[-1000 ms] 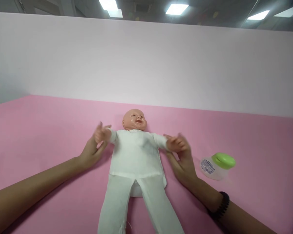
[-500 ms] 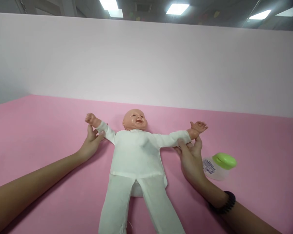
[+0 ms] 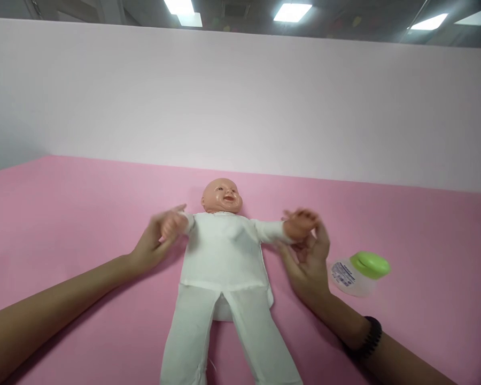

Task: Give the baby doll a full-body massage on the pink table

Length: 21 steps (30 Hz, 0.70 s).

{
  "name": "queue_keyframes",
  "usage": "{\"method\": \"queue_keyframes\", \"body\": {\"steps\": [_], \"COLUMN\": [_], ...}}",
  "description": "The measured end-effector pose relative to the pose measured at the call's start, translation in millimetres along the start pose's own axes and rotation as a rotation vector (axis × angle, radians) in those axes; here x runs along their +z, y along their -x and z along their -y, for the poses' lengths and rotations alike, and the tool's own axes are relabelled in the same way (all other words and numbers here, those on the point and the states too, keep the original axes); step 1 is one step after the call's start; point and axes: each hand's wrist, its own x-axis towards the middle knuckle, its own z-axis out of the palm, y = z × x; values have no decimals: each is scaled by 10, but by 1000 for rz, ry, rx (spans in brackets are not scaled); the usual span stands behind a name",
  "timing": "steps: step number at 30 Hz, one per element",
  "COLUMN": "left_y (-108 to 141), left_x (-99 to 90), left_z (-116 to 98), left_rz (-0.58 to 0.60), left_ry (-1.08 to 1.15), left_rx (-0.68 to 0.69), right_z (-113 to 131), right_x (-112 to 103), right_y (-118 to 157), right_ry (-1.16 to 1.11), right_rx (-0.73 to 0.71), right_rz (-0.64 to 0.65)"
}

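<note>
A baby doll with a bald plastic head and a white cloth body lies on its back, its legs toward me. My left hand is closed around the doll's arm on the left, near its plastic hand. On the other side my right hand grips the doll's other arm at the wrist, with the thumb below and fingers behind its plastic hand. Both doll arms are lifted and bent toward me, slightly blurred. A black coiled band circles my right wrist.
A clear bottle with a green cap lies on its side, right of my right hand. The pink tabletop runs back to a white panel. Ceiling lights show above the panel.
Both doll arms, spread wide before, have come inward and up toward me, moved by my hands. The doll's body and the bottle have stayed in place.
</note>
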Motion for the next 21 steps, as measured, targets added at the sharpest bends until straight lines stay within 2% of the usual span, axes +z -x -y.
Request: {"method": "queue_keyframes", "body": {"steps": [2,4,6,9,10,12,16,18,19,21], "left_y": [25,29,24,28,33,32,-50,-113,-139,-170], "left_x": [31,41,38,36,37,33,-48,-113,-142,-178], "left_z": [-16,-23,-26,-19,-13,11,110,168,190,210], "left_rz": [178,259,252,267,250,148,-207,-289,-299,-302], "left_ry": [-213,-340,-352,-265,-224,-112,218,388,457,534], "left_rx": [306,434,453,380,318,132,-472,-734,-812,-865], "right_z": [32,53,61,56,54,51,-20,-109,-157,-226], "right_x": [-2,-14,-23,-3,12,37,1,-56,-83,-119], "right_y": [29,44,50,56,58,53,-27,-87,-113,-146], "right_ry": [147,274,325,286,240,100,-195,-322,-382,-469], "right_rx": [-338,-583,-679,-616,-543,-292,444,739,839,929], "right_rz": [201,331,367,336,312,186,-217,-317,-333,-330]}}
